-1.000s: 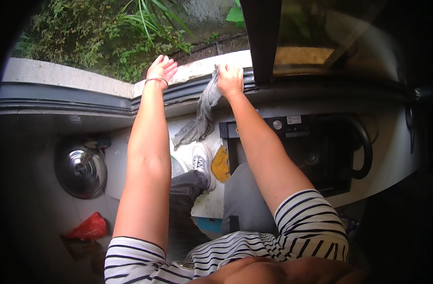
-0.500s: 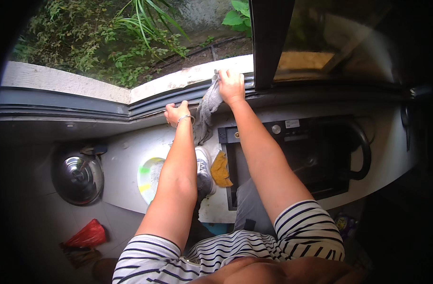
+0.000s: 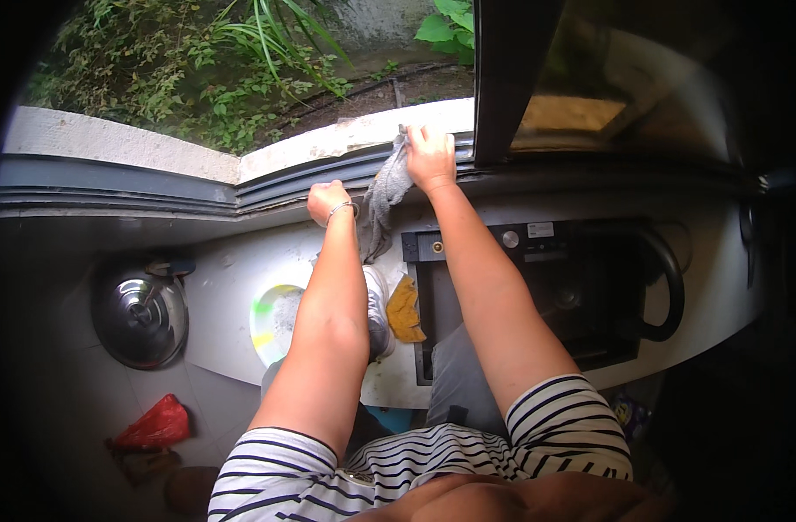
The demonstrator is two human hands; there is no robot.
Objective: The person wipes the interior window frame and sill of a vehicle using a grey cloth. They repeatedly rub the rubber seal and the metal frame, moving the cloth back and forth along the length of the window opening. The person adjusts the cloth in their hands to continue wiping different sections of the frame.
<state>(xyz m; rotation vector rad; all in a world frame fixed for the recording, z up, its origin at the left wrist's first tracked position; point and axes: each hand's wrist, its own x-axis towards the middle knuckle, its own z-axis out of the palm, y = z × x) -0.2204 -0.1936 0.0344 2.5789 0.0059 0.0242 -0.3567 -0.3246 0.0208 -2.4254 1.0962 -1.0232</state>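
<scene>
My right hand (image 3: 431,158) is closed on a grey cloth (image 3: 386,191) at the sliding window's track (image 3: 302,179). The cloth hangs crumpled from the track toward the white counter. To the left of it, my left hand (image 3: 329,202), with a thin bracelet at the wrist, is curled into a fist by the near edge of the window frame. Nothing shows in that fist. Below my hands, a foot in a white and grey shoe (image 3: 377,306) stands on the counter. A folded yellow-brown cloth (image 3: 405,311) lies beside the shoe.
A black-framed sink (image 3: 537,300) with a curved black tap (image 3: 674,283) is on the right. A white basin (image 3: 276,320) with green and yellow patches sits left of my forearm. A round metal lid (image 3: 140,313) and a red bag (image 3: 157,423) are farther left. Plants grow outside the window.
My left hand's fingers have gone from spread on the frame edge to curled in a fist. My right hand still grips the grey cloth in about the same spot. The view has shifted slightly.
</scene>
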